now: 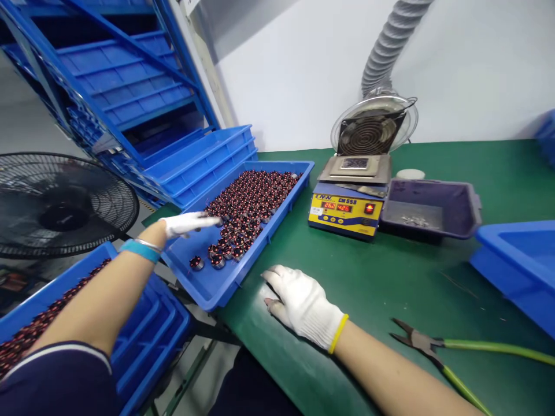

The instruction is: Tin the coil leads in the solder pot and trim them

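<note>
Right hand (303, 303), white knit glove with yellow cuff, lies flat on the green table (390, 277) at its near edge, fingers loosely spread, holding nothing. Green-handled cutting pliers (437, 346) lie on the table to its right, jaws toward the hand, well apart from it.

Left hand (188, 223), also in a white glove, blue band at the wrist, reaches out over the near end of the long blue plastic tray (208, 289). Fingers extended almost straight, pointing at the coil pile; nothing gripped. Can't tell if fingertips touch a coil or hover.

Tray sits on the table's left edge, angled away. Small round copper-wound coils (249, 202) fill the far two thirds; a few loose ones (217, 257) sit near the front, just below the left hand.

Lower left: another blue tray with coils (26, 335), under the left forearm. Black floor fan (56, 202) further left.

Mid table: blue-and-yellow solder pot unit with red digit display (347, 211). Just to its right, touching or nearly so, a dark purple plastic bin (433, 205) with small metal bits inside. Blue bin (520, 266) at the right edge.

Behind: small round extraction fan (373, 130) on a grey corrugated hose (390, 40). Far left: stacked blue trays (203, 162) and a blue rack (108, 69).
</note>
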Tool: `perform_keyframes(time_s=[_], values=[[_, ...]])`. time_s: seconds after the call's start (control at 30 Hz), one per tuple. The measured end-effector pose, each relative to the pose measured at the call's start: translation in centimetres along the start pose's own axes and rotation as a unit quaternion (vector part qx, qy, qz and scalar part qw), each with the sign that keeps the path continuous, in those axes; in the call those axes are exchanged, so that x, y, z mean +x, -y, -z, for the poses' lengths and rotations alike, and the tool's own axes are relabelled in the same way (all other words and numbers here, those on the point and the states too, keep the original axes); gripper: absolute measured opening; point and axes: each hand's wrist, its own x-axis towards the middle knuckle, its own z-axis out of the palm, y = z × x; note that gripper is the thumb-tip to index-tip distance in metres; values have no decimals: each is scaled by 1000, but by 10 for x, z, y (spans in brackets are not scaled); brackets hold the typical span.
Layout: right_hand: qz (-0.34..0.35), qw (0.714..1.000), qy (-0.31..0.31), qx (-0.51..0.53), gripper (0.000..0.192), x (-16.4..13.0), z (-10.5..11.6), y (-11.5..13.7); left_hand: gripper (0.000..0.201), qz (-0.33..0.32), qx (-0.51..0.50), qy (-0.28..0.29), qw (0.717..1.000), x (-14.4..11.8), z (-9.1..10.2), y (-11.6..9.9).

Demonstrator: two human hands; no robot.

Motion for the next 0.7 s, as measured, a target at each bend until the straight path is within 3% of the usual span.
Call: perform_keyframes(time_s=[0.07, 0.17, 0.3, 0.4, 0.53, 0.7], values=[[1, 1000, 5, 1, 40, 1, 1, -1, 89, 1, 32, 64, 997, -12, 8, 14], [4, 1000, 5, 2, 40, 3, 2, -2, 107, -10, 74, 101, 992, -30, -9, 27], [4, 1000, 9, -6, 39, 3, 2, -2, 97, -23, 105, 80, 991, -37, -51, 22], [7, 1000, 12, -8, 39, 3, 2, -2, 87, -31, 98, 55, 993, -30, -69, 8], [10, 1000, 11, -9, 40, 3, 1, -3, 90, -78, 57, 46, 994, -14, -74, -9], [-1, 1000, 3, -16, 42, 3, 0, -3, 120, -111, 10, 27, 993, -9, -71, -10]])
